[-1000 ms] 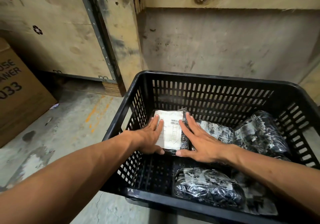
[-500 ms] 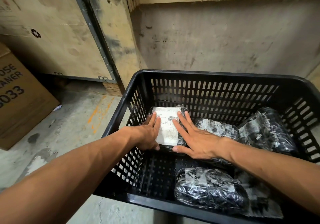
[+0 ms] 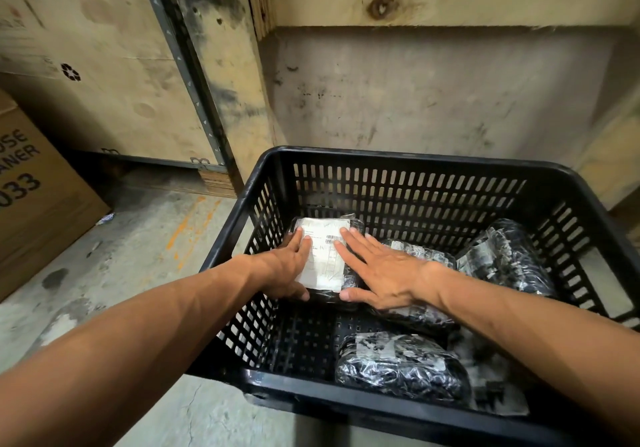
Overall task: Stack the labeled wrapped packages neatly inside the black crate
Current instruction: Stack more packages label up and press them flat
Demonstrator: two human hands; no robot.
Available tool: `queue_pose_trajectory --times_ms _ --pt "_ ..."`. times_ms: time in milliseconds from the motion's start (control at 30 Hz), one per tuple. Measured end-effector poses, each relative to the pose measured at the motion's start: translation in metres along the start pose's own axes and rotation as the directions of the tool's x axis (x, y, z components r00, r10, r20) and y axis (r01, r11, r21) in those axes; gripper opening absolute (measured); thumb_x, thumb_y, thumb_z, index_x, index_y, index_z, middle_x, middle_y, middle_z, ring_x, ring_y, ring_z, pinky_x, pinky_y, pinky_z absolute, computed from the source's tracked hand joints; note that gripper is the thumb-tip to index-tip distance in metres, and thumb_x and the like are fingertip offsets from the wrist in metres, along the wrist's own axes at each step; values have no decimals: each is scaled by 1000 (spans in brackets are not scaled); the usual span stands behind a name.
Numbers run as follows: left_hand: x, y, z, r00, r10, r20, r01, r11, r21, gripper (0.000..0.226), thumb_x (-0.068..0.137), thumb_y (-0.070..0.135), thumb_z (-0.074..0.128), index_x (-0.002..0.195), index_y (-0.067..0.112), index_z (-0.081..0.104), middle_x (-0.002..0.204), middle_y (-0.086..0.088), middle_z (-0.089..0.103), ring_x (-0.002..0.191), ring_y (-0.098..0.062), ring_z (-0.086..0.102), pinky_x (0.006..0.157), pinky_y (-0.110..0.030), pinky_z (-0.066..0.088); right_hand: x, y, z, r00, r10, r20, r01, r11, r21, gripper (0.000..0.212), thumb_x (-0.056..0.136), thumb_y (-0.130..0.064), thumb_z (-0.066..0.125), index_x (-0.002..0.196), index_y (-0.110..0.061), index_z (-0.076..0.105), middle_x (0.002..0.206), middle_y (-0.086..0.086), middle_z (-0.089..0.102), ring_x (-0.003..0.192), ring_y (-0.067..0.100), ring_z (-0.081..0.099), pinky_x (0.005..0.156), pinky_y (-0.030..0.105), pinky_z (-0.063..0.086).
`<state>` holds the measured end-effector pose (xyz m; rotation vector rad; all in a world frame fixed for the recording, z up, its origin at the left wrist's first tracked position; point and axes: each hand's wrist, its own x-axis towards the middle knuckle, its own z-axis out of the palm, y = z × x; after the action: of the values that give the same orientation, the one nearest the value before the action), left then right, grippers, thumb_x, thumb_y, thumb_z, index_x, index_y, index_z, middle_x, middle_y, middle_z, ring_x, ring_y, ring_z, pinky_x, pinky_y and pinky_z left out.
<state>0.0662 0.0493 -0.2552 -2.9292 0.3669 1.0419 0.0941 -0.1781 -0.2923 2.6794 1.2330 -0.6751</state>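
Both hands flat, fingers straight: left hand (image 3: 289, 270), right hand (image 3: 377, 273) press labeled package (image 3: 322, 259) | black crate (image 3: 415, 159) far-left corner

Surroundings noted. Concrete floor (image 3: 114, 273), grey, stained, with orange paint streaks (image 3: 188, 225) and a dark blotch (image 3: 53, 277). To my left, a brown cardboard box (image 3: 38, 204) standing on the floor; partial black print visible, reading "OSE", "ANER", "033". A small scrap of litter (image 3: 105, 218) lies just beside the box's corner. Ahead-left, a plywood panel (image 3: 104, 76) with a black recycling mark (image 3: 70, 72) and a grey metal edge strip (image 3: 183, 66). Ahead, a scuffed grey wall (image 3: 433, 100) beneath a pale wooden board with a knot (image 3: 382, 7).
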Motion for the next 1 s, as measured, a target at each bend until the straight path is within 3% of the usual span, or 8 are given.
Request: queue_pose_trajectory --times_ms 67,167,300,367,433,667,833,1000 --pt "-3 5 -1 999 18 -31 -19 1000 -5 117 92 45 70 158 12 -22 164 -10 -32 154 -28 -17 125 -39 -1 -17 9 -10 1000 5 17 -5 1000 -1 95 99 -77 19 159 -23 -31 160 8 -43 150 21 -34 127 41 -15" --pt "-1 20 2 981 130 -144 -130 991 15 115 91 48 70 160 14 -15 167 -5 -25 156 -27 -9 128 -41 3 -52 30 -16 996 79 30 -81 994 78 92 98 -78 22 159 -31 -28 159 2 -42 145 15 -31 113 33 -29" --pt "9 53 8 916 319 -244 -304 948 98 101 96 48 63 162 10 -4 171 -5 -13 157 -25 9 126 -32 8 -92 50 -5 976 191 102 -195 980 26 93 98 -77 24 161 -28 -26 163 8 -38 157 25 -19 125 37 -13" --pt "18 70 10 901 365 -234 -342 930 135 98 97 47 61 162 11 -4 171 -5 -13 156 -25 10 122 -30 7 -107 54 3 957 244 157 -248 969 4 93 99 -76 25 161 -29 -26 164 8 -37 158 27 -17 120 38 -15" --pt "28 84 10 896 385 -221 -355 921 162 96 99 44 60 162 13 -4 170 -5 -13 156 -27 11 120 -30 6 -115 56 12 941 279 190 -284 959 -4 93 99 -75 27 162 -30 -25 165 8 -35 159 28 -15 115 37 -15" --pt "69 122 15 917 367 -153 -324 913 246 93 95 51 62 162 8 15 170 -15 9 153 -34 20 126 -38 16 -103 67 26 909 305 285 -323 946 18 95 101 -72 34 164 -24 -19 170 11 -26 160 33 -12 126 48 -4" --pt "91 126 44 919 390 -50 -348 865 361 107 96 53 59 158 4 -14 165 -17 -23 154 -34 -14 128 -46 6 -79 65 50 872 308 380 -332 943 -4 116 96 -75 43 154 -13 -37 155 18 -47 150 36 -34 127 51 -13" --pt "95 122 51 916 397 -56 -353 865 357 98 101 49 50 156 2 -16 163 -20 -25 153 -34 -16 128 -45 8 -77 64 62 894 305 328 -318 948 -14 121 95 -77 41 151 -5 -38 150 24 -47 145 38 -38 121 48 -16"
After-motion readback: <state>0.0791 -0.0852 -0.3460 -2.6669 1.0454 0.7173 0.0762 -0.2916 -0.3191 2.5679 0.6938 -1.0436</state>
